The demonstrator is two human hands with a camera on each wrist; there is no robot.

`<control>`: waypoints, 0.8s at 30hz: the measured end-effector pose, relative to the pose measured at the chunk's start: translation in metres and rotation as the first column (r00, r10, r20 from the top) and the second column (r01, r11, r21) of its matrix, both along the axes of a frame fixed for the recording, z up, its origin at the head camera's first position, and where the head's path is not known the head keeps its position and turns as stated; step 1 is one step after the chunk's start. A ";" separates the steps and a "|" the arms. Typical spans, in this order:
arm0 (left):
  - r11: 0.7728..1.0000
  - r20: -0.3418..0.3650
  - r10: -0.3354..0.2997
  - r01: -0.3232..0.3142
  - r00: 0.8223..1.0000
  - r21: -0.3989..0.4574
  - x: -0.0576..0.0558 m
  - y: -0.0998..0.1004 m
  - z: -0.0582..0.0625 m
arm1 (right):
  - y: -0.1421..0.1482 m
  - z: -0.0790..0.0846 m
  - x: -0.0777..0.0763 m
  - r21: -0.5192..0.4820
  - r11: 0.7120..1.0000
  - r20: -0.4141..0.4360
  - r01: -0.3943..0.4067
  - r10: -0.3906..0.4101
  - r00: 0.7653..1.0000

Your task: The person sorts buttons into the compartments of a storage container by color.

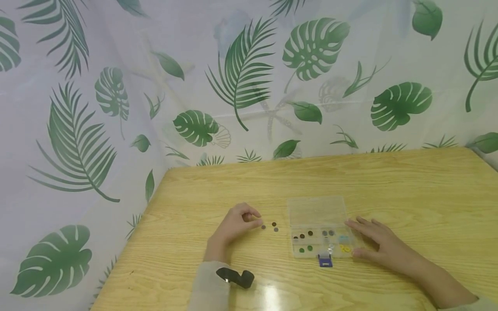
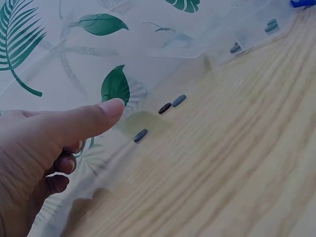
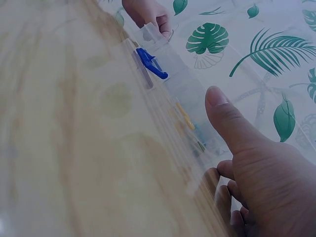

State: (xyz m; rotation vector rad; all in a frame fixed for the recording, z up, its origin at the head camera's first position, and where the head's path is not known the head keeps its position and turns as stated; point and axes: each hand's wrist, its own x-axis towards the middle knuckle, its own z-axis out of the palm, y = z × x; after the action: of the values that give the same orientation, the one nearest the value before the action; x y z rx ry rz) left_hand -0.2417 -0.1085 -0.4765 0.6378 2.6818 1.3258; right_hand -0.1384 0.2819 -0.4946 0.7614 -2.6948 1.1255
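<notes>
My left hand [image 1: 234, 224] hovers just left of three small button-like discs on the table; thumb and forefinger stand apart with nothing visible between them. Nearest is a grey disc [image 1: 263, 226], with a dark brown disc [image 1: 274, 224] and another grey disc [image 1: 276, 230] beyond. To the right lies a clear plastic compartment box [image 1: 317, 211], lid laid back, holding brown, grey, green and yellow discs. My right hand [image 1: 385, 248] rests against the box's right end, fingers fairly straight. In the right wrist view its thumb [image 3: 224, 111] extends beside the box; the other fingers are partly hidden.
A blue latch [image 1: 325, 261] juts from the box's front edge. The wooden table [image 1: 218, 185] reaches back to a leaf-printed curtain [image 1: 249, 138], which also hangs along the left side. A black strap [image 1: 235, 277] sits on the left wrist.
</notes>
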 end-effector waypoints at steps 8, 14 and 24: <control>0.997 -0.025 -0.059 0.058 0.998 -0.043 -0.001 0.006 -0.008 | 0.000 0.000 -0.001 0.002 1.000 0.002 0.009 -0.009 1.000; 0.995 -0.100 -0.083 0.078 0.992 -0.060 -0.001 0.006 -0.009 | 0.000 0.000 -0.002 0.010 1.000 -0.015 0.006 -0.006 1.000; 0.994 -0.131 -0.084 0.073 0.988 -0.083 0.003 0.007 -0.011 | -0.001 0.002 0.001 0.004 1.000 0.011 0.010 -0.010 1.000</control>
State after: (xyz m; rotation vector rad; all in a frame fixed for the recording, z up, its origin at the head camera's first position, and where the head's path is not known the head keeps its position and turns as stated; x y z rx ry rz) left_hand -0.2390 -0.1017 -0.4873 0.8434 2.7644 1.1931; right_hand -0.1375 0.2810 -0.4925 0.7431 -2.7073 1.1260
